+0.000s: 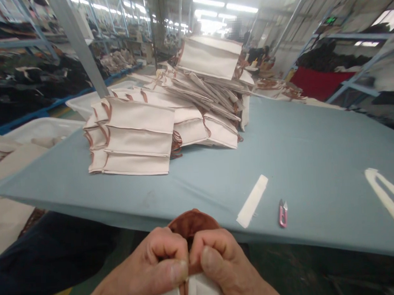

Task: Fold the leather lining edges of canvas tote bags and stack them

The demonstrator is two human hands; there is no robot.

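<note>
A brown strap [191,222] curves up in a loop between a worker's two hands, just off the near edge of a pale blue table [318,168], its lower end meeting white canvas [190,292]. The left hand [145,266] and right hand [224,264] face each other in a narrow, firm pinch on the strap, fingers curled and thumbs [171,272] pressed in, knuckles almost touching. The forearms angle in from the bottom of the view, the left one above a dark trouser leg [41,258]. The risk, on this view, lies in the grip: a slackened thumb could let the strap slip or twist against the canvas, leaving it creased or crooked. On the table, well apart from the hands, lie pink-handled snips [283,214] and a white strip [251,201]. Farther off rises a heap of canvas bags [131,141] with brown straps, and white bins [42,130] stand beyond the table's left side.
</note>
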